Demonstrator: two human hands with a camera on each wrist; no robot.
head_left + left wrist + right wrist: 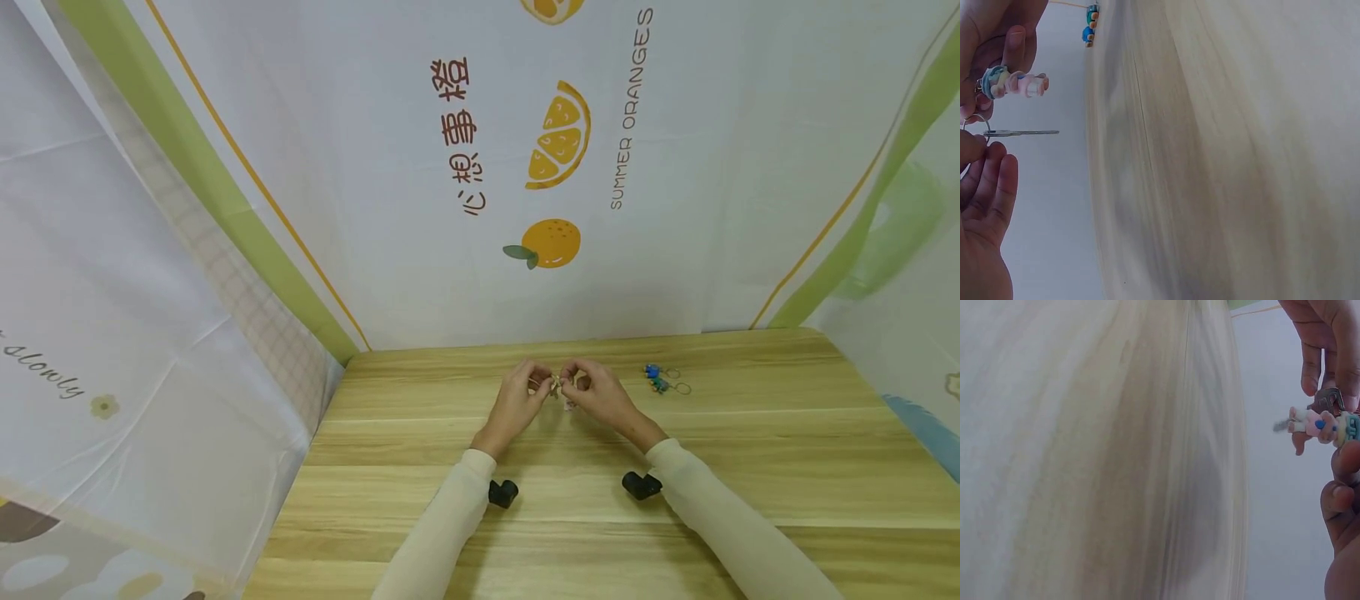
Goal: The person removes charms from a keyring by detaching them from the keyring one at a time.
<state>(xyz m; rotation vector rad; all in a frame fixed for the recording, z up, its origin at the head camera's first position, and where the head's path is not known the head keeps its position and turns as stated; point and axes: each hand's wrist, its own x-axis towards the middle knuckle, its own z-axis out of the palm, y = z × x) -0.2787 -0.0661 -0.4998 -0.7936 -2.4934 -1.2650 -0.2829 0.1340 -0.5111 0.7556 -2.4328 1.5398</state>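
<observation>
Both hands meet near the back of the table. My left hand [517, 398] pinches a metal split ring [986, 122] between thumb and fingers; a thin metal key [1025, 132] hangs from it. Opposite, my right hand [600, 398] pinches the top end of a small figurine keychain [1317, 424], right beside the ring. The figurine [1019, 84] has a pink body and a blue-green top, and dangles below the fingertips. Where the ring and the keychain's top meet, fingers hide the join.
To the right on the wooden table [420, 533] lie a blue figurine keychain [653, 371] and a green one [659, 385], each with a ring. Printed white cloth [360, 167] hangs behind the table and at its sides. Black wrist devices [504, 493] show under the forearms.
</observation>
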